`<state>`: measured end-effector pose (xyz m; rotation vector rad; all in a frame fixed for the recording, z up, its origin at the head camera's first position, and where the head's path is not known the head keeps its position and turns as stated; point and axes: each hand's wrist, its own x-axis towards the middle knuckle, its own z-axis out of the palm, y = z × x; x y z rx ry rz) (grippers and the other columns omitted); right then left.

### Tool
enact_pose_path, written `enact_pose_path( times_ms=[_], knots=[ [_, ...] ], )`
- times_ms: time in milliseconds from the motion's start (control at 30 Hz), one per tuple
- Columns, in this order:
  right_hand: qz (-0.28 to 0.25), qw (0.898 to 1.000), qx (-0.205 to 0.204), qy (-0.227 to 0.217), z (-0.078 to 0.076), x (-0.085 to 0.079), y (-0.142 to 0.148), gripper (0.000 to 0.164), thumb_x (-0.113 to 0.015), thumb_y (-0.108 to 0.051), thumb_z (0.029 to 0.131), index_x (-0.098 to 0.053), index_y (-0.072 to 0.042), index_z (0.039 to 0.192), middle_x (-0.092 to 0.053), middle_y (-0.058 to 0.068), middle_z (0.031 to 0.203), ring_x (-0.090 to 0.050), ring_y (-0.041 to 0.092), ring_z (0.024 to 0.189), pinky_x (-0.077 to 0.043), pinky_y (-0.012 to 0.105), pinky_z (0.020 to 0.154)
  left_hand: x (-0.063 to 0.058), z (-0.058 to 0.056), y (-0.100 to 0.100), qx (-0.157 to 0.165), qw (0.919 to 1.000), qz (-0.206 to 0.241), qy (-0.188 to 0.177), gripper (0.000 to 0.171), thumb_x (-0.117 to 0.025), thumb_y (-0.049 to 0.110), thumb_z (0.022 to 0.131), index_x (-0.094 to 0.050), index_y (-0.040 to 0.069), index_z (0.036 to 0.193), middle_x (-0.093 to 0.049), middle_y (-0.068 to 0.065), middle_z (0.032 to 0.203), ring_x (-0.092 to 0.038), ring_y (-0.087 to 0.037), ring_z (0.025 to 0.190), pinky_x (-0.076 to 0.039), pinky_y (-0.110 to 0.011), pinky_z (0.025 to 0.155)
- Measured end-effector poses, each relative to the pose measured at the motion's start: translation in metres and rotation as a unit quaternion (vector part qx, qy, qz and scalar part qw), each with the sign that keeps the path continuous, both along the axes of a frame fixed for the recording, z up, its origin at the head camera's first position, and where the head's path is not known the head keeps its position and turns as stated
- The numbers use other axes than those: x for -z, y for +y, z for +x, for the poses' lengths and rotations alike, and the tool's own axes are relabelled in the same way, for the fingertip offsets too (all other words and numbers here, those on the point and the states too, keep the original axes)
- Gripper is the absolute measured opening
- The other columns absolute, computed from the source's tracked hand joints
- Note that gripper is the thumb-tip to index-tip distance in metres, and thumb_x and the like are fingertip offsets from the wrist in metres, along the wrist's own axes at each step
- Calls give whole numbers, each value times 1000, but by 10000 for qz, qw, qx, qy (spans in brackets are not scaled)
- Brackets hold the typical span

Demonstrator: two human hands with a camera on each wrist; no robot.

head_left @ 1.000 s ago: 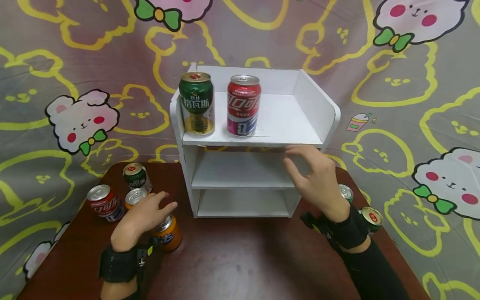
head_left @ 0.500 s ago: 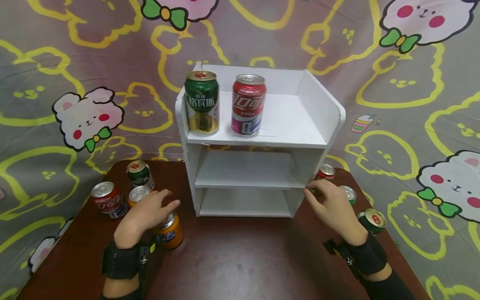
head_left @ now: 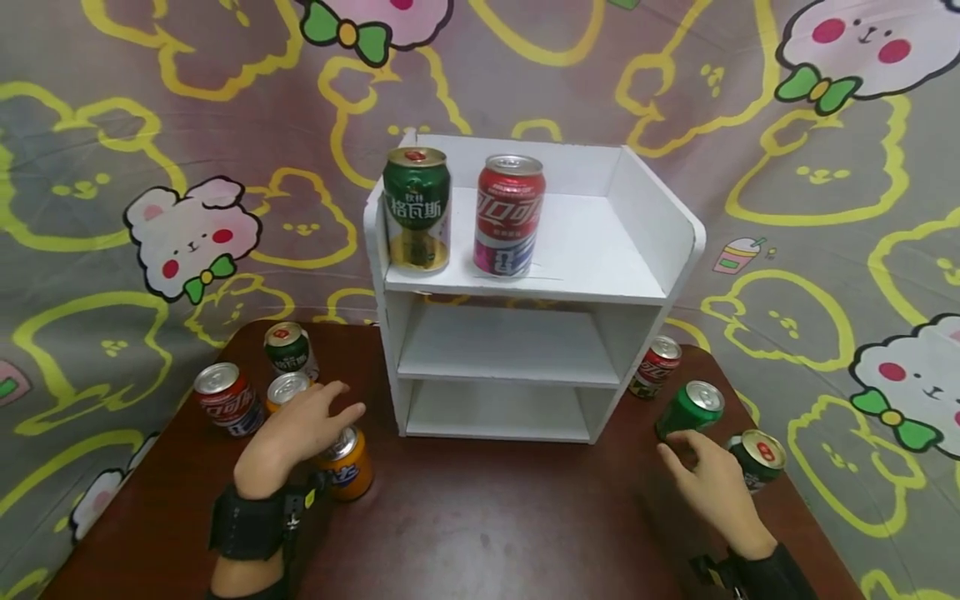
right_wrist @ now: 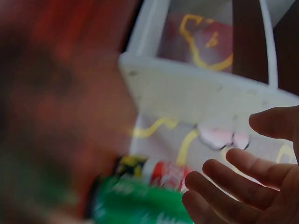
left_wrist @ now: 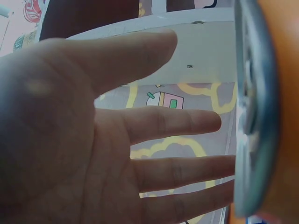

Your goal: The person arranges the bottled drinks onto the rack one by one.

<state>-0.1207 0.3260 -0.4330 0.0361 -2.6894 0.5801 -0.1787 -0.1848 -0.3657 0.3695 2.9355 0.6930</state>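
In the head view my left hand (head_left: 296, 433) hovers over two orange soda cans, the nearer one (head_left: 350, 473) and the farther one (head_left: 287, 388), partly covering both. Its fingers are spread in the left wrist view, beside the rim of an orange can (left_wrist: 257, 112). My right hand (head_left: 716, 492), fingers loosely bent and holding nothing, is right beside a green can (head_left: 686, 410) on the table's right side. That green can (right_wrist: 140, 200) lies just past the fingertips in the right wrist view. A dark green can (head_left: 756, 461) stands to the right of this hand.
A white three-level shelf (head_left: 592, 250) stands mid-table. On its top are a green-and-gold can (head_left: 417, 208) and a red cola can (head_left: 510, 215). Red cans, left (head_left: 228, 402) and right (head_left: 654, 368), flank it, and a green can (head_left: 291, 350) stands back left.
My right hand has moved down and right, from in front of the shelf to the green can on the right. The left hand stays over the orange cans; the head view has shifted slightly.
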Motion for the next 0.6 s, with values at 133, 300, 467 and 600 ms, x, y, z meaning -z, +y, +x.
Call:
enact_pose_path(
  times_ms=[133,300,467,600],
  knots=[
    [-84,9978,430,-492,13,11,15,38,-54,-40,85,-60,-5,100,-61,11,90,-58,25,75,-44,40,56,0,0,0,-27,10000,-3,28,72,-41,56,85,-41,-4,126,-42,-30,121,-41,-44,108,-38,-55,79],
    [-185,9913,779,-1040,22,19,29,51,-48,-51,84,-59,-4,101,-61,14,90,-57,31,77,-42,43,58,-1,-1,-1,-50,10000,-1,38,71,-42,56,84,-42,-2,126,-44,-28,120,-45,-41,104,-40,-53,77],
    [-244,9807,1178,-1543,26,25,44,61,-42,-57,83,-61,-1,101,-62,15,87,-57,34,78,-42,44,58,0,-1,-1,-62,10000,0,47,70,-43,55,85,-42,-3,125,-44,-29,119,-45,-42,104,-40,-53,77],
    [-267,9694,1511,-1917,27,27,54,66,-39,-59,83,-63,1,95,-63,16,83,-56,38,76,-40,47,58,1,0,-2,-66,10000,-2,61,74,-41,58,83,-42,-3,125,-43,-29,120,-44,-42,105,-40,-53,77]
  ],
)
